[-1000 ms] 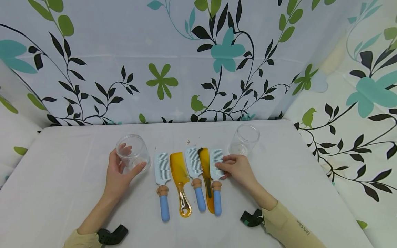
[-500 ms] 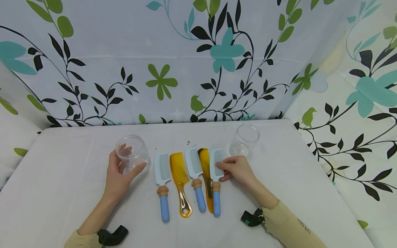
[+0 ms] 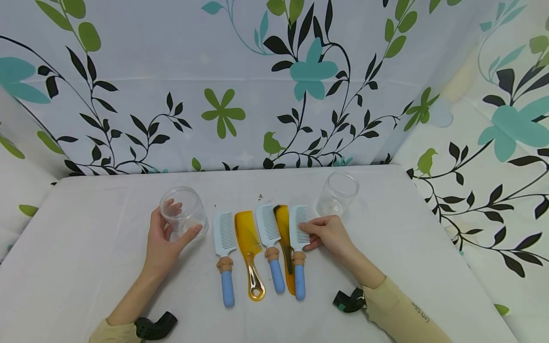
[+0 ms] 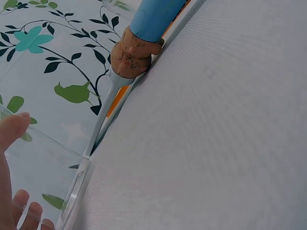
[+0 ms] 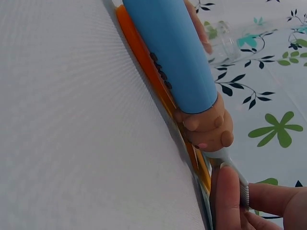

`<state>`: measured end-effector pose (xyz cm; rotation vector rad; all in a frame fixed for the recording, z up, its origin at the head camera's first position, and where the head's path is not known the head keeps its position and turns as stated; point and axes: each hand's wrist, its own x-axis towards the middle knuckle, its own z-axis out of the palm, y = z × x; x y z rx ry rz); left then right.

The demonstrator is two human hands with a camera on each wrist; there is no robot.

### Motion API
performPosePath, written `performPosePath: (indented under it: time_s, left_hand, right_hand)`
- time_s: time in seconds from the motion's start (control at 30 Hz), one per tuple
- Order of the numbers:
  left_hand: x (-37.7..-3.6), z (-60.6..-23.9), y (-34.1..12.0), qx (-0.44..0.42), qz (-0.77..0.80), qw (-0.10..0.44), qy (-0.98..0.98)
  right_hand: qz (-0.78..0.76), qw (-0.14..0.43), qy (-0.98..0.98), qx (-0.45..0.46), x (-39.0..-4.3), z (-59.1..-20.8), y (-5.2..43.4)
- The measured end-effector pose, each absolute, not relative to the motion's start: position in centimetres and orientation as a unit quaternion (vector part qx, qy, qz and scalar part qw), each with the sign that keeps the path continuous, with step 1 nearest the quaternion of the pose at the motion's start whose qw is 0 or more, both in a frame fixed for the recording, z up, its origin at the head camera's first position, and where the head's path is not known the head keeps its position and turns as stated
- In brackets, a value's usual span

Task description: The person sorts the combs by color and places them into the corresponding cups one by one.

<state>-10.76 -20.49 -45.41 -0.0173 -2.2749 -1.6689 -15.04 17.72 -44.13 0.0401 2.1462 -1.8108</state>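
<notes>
In the head view my left hand (image 3: 165, 247) wraps round a clear plastic jar (image 3: 184, 209) at the left, thumb on its near side and fingers behind. My right hand (image 3: 332, 234) pinches the toothed edge of the rightmost light-blue comb (image 3: 299, 221). In the right wrist view its blue handle (image 5: 172, 57) and brown animal-shaped collar (image 5: 208, 124) rise above the fingers. Two more light-blue combs (image 3: 225, 233) and two amber combs, one with a ringed handle (image 3: 248, 233) and one partly covered (image 3: 283, 224), lie in the same row.
Behind my right hand stands a second clear jar (image 3: 339, 193). Small dark specks (image 3: 260, 196) lie beyond the combs on the white tablecloth (image 3: 86, 267). A leaf-patterned curtain (image 3: 171, 71) borders the table's back and continues along the sides.
</notes>
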Motion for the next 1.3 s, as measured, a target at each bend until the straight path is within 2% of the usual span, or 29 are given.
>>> performPosePath:
  time_s: [0.4, 0.73, 1.3]
  left_hand:
    - [-10.8, -45.3, -20.4, -0.005, -0.584, 0.16, -0.796]
    - [-10.8, -45.2, -20.3, -0.006, -0.589, 0.17, -0.79]
    - [-10.9, -45.4, -20.6, -0.005, -0.584, 0.157, -0.796]
  right_hand:
    - [-0.649, 0.171, 0.741, 0.014, -15.0, -43.5, 17.7]
    - [-0.648, 0.162, 0.744, -0.008, -14.9, -41.9, 17.2]
    - [-0.655, 0.153, 0.739, -0.042, -15.2, -38.8, 16.1]
